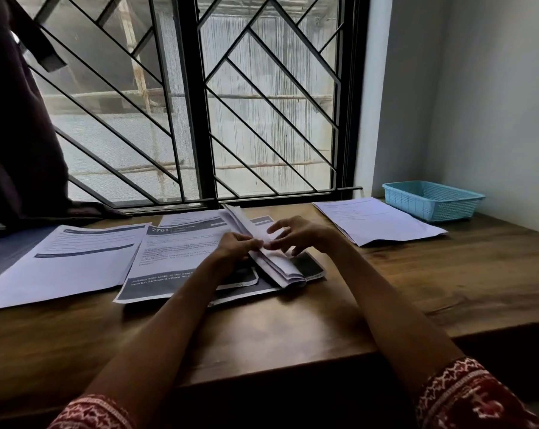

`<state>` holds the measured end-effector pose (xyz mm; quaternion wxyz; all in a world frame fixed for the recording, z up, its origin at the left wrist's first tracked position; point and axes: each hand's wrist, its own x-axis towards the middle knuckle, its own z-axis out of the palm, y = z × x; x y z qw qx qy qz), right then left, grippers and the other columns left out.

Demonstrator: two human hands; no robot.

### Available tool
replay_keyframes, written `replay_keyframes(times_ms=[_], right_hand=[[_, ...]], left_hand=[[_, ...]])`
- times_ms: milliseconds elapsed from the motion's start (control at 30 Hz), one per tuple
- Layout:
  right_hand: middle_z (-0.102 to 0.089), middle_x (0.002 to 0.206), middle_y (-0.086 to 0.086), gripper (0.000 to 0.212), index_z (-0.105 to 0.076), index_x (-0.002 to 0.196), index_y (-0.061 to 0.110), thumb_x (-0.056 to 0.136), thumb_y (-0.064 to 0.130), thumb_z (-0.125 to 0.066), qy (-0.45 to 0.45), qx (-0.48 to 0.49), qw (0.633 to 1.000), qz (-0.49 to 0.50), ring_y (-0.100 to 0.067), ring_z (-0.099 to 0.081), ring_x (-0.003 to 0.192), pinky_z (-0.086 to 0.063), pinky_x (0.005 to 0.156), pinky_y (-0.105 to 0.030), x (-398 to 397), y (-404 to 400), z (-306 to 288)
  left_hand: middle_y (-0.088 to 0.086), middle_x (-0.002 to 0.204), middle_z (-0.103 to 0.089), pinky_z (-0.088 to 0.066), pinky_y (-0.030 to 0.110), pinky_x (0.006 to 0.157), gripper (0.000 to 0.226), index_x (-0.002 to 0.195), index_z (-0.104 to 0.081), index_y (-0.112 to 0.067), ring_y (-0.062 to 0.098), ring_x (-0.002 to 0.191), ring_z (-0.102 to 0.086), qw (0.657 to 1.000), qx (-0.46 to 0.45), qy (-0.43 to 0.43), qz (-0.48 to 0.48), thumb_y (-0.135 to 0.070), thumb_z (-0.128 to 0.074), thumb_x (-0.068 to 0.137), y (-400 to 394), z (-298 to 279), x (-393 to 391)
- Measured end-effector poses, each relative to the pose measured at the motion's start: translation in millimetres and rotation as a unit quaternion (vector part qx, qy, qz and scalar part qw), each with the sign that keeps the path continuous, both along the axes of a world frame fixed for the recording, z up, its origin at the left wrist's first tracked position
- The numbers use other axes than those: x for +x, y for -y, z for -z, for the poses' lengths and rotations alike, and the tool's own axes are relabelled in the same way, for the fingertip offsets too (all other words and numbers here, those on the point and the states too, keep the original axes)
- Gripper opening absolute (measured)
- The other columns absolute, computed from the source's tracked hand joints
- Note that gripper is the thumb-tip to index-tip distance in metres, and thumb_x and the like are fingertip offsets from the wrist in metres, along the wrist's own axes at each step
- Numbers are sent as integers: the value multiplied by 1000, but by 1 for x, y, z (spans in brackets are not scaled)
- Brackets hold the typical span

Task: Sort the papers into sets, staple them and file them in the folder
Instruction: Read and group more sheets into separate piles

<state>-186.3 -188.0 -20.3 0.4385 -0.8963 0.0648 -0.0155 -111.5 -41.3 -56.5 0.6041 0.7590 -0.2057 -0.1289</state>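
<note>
- Left hand [235,243]: fingers curled, grip pinching the near part of a folded bundle of papers [274,264] at mid-bench, toward the window edge.
- Right hand [302,235]: fingers spread and loosely bent over the same bundle, fingertips [276,243] at the sheet edges; looks like touching, not clamped, but motion blur makes that hard to confirm.
- Bundle lies tilted on a spread of printed sheets; top printed sheet [181,258] shows "2701" in a dark header.
- Dark rectangular item [307,264] sits under the bundle's right side; can't tell what it is.
- Large sheet [67,261] lies toward the left edge of the wooden bench [447,289], overlapping the printed spread.
- Separate stack of white sheets [379,222] well apart, toward the far right corner.
- Blue plastic basket [433,199] in the far right corner, just beside that stack, against the wall.
- Red patterned sleeves [466,394] on both arms at the near edge.
</note>
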Motion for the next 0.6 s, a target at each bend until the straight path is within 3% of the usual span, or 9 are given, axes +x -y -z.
replay_keyframes(times_ms=[67, 167, 233, 300, 333, 400, 467, 600], right_hand=[[-59, 120, -15, 57, -47, 133, 10, 85, 34, -66, 17, 19, 1000, 3, -9, -59, 76, -48, 54, -16, 0, -1, -1], [-54, 122, -11, 61, -40, 138, 14, 86, 31, -66, 10, 30, 999, -21, -16, -58, 93, -50, 62, -21, 0, -4, -2], [-53, 124, -10, 66, -35, 141, 17, 85, 28, -68, -4, 21, 999, -38, -19, -56, 104, -50, 65, -21, -1, -4, -1], [-53, 122, -8, 67, -33, 142, 16, 85, 27, -67, -13, 36, 999, -38, -19, -54, 106, -50, 67, -22, -2, -3, -2], [-53, 125, -9, 68, -34, 141, 15, 84, 32, -67, -10, 47, 998, -32, -20, -53, 107, -49, 69, -24, -3, -1, -2], [-54, 128, -9, 75, -44, 136, 15, 77, 56, -64, 6, 38, 999, -12, -23, -54, 109, -47, 77, -28, -3, 2, -3], [-61, 116, -9, 73, -55, 125, 12, 75, 65, -59, 29, 32, 999, 5, -24, -56, 101, -44, 77, -30, -3, 7, -2], [-64, 93, -7, 45, -60, 116, 0, 85, 32, -66, 82, 92, 992, 39, -16, -60, 76, -48, 57, -18, -3, 19, -2]], left_hand=[[1, 55, -64, -44, 12, 40, 23, 100, -65, 12, 7, 46, -58, 999, -20, -24, -9, -5, -65, 84, -2, -2, 0], [11, 74, -65, -48, 14, 44, 29, 104, -65, 11, 15, 60, -58, 998, -46, -36, -24, -6, -69, 81, -3, -3, -1], [16, 84, -68, -45, 13, 45, 30, 103, -65, 9, 11, 58, -57, 998, -52, -13, -42, -12, -69, 81, -2, -2, -1], [11, 76, -71, -41, 10, 42, 33, 103, -66, 10, 7, 50, -53, 995, -76, 3, -60, -19, -64, 86, 0, 0, -1], [6, 69, -71, -40, 8, 44, 37, 103, -66, 10, 7, 51, -52, 994, -84, 7, -64, -23, -60, 90, 1, 0, 0], [10, 83, -72, -41, 9, 55, 44, 102, -66, 11, 8, 63, -53, 995, -79, 8, -65, -30, -51, 94, 3, 0, 0], [16, 103, -68, -41, 17, 64, 44, 102, -67, 9, 12, 75, -55, 996, -65, 4, -63, -31, -52, 94, 2, -1, 0], [14, 106, -68, -44, 31, 84, 30, 105, -66, 7, 23, 102, -58, 999, -39, -2, -35, -10, -69, 80, -2, 1, 0]])
